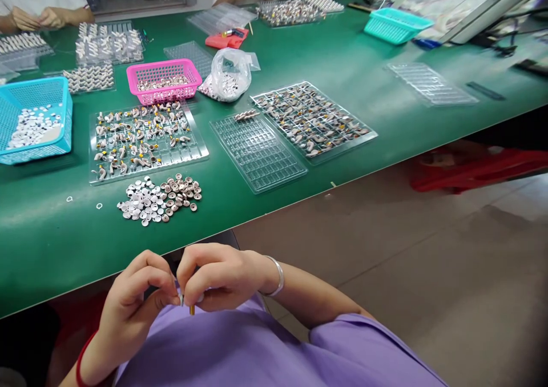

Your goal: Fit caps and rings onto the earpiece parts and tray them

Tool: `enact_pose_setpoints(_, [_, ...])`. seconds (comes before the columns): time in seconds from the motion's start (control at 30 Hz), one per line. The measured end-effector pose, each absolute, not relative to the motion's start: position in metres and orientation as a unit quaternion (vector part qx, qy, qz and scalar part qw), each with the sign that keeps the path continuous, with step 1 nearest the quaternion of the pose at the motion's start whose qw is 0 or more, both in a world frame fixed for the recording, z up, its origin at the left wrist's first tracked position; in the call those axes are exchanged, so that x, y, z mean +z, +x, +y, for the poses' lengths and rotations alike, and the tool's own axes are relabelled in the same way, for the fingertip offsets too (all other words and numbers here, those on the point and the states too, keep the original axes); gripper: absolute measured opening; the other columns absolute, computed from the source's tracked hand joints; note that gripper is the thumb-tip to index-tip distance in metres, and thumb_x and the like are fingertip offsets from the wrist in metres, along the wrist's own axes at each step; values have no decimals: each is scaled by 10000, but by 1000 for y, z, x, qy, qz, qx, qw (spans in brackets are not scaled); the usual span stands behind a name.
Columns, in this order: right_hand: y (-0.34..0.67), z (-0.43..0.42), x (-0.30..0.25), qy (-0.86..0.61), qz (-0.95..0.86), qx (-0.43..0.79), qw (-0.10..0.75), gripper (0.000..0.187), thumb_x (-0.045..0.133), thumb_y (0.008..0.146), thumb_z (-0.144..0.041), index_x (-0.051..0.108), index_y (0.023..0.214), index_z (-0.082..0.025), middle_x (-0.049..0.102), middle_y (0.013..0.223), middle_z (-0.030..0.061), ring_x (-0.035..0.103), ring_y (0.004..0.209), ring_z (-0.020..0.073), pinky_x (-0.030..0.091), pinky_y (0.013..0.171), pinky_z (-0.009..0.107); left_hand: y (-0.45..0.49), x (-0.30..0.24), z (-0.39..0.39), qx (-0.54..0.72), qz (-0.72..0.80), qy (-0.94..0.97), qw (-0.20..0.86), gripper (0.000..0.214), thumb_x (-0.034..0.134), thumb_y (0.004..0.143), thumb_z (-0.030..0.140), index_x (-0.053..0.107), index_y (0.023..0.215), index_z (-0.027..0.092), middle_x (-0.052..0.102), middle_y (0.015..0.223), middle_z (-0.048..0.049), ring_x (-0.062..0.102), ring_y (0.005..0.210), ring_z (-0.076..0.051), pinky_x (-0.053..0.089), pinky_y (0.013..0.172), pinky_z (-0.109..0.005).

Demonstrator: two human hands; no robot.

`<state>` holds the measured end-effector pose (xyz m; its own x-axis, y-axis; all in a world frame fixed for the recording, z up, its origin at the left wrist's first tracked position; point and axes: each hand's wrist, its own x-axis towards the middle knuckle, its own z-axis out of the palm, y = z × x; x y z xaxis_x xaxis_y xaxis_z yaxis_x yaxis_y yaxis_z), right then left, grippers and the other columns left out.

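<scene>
Hand room on green table (226, 201) between cap pile (159, 200) and slotted tray (259, 156); narrows farther back, beside left filled tray (188, 154). Blue basket (66, 119) blocks far left.

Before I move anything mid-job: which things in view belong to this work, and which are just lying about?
Likely in use: small parts between the fingers; disc pile; nearby tray of curved pieces; blue basket.
Apparently lying about: red item; turquoise basket; far-right clear tray.
</scene>
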<state>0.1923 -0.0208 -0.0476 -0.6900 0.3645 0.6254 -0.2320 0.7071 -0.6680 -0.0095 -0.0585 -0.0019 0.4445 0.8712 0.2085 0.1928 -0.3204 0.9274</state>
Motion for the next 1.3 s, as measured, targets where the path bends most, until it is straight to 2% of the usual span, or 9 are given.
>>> enact_pose_setpoints(0.2, [199, -19, -41, -95, -812, 345, 462, 53, 531, 944, -159, 581, 927, -163, 600, 898, 76, 625, 851, 113, 539, 754, 204, -18, -3, -54, 353, 378, 732, 443, 160, 592, 901, 142, 612, 767, 226, 607, 777, -11, 610, 712, -144, 509, 641, -223])
enact_pose_setpoints(0.33, [206, -12, -45, -194, -718, 352, 568, 62, 547, 923, -119, 565, 926, -178, 594, 843, 42, 587, 787, 120, 531, 708, 240, -35, -11, -39, 249, 432, 760, 418, 136, 586, 888, 188, 636, 768, 229, 689, 778, -13, 653, 712, -156, 519, 654, -232])
enact_pose_setpoints(0.4, [208, -8, -51, -243, -679, 374, 583, 16, 558, 934, -167, 555, 923, -177, 578, 847, 42, 573, 767, 129, 528, 694, 265, -41, -19, -29, 197, 472, 775, 372, 121, 580, 883, 238, 701, 875, 247, 748, 826, -10, 693, 748, -175, 532, 690, -257])
enact_pose_setpoints(0.47, [208, -4, -58, -280, -653, 403, 577, 57, 569, 941, -222, 553, 923, -171, 555, 883, 49, 559, 753, 127, 526, 689, 279, -41, -28, -17, 184, 512, 789, 284, 166, 591, 872, 305, 731, 952, 264, 773, 866, -4, 711, 797, -193, 531, 735, -286])
enact_pose_setpoints(0.53, [208, -2, -63, -298, -638, 419, 573, 93, 581, 939, -255, 563, 919, -166, 539, 920, 55, 549, 766, 124, 525, 702, 278, -37, -37, -4, 192, 543, 793, 201, 193, 583, 879, 368, 740, 900, 258, 763, 879, -15, 700, 830, -207, 513, 772, -312])
enact_pose_setpoints(0.73, [205, -1, -67, -312, -639, 430, 556, 106, 613, 920, -263, 600, 892, -162, 537, 944, 55, 553, 852, 136, 528, 756, 273, -15, -52, 26, 204, 577, 786, 85, 280, 628, 850, 461, 721, 837, 197, 622, 812, -66, 606, 785, -255, 449, 733, -368])
enact_pose_setpoints(0.87, [207, -1, -69, -316, -641, 434, 548, 89, 627, 902, -237, 614, 868, -156, 545, 917, 48, 557, 847, 132, 526, 756, 265, -14, -52, 36, 194, 568, 797, 68, 229, 638, 842, 424, 706, 802, 209, 593, 803, -51, 596, 762, -242, 435, 704, -348])
enact_pose_setpoints(1.07, [208, 0, -72, -331, -641, 444, 532, 77, 637, 886, -229, 614, 862, -159, 560, 930, 51, 556, 856, 135, 529, 773, 275, -23, -50, 44, 184, 589, 784, 73, 241, 510, 907, 344, 713, 877, 217, 620, 870, -56, 612, 777, -234, 444, 725, -347])
enact_pose_setpoints(1.3, [201, 1, -72, -330, -642, 457, 519, 31, 632, 861, -179, 612, 855, -156, 573, 928, 51, 557, 857, 133, 522, 781, 277, -19, -50, 50, 166, 593, 783, 81, 245, 531, 879, 348, 736, 884, 215, 628, 860, -67, 619, 795, -255, 446, 729, -356])
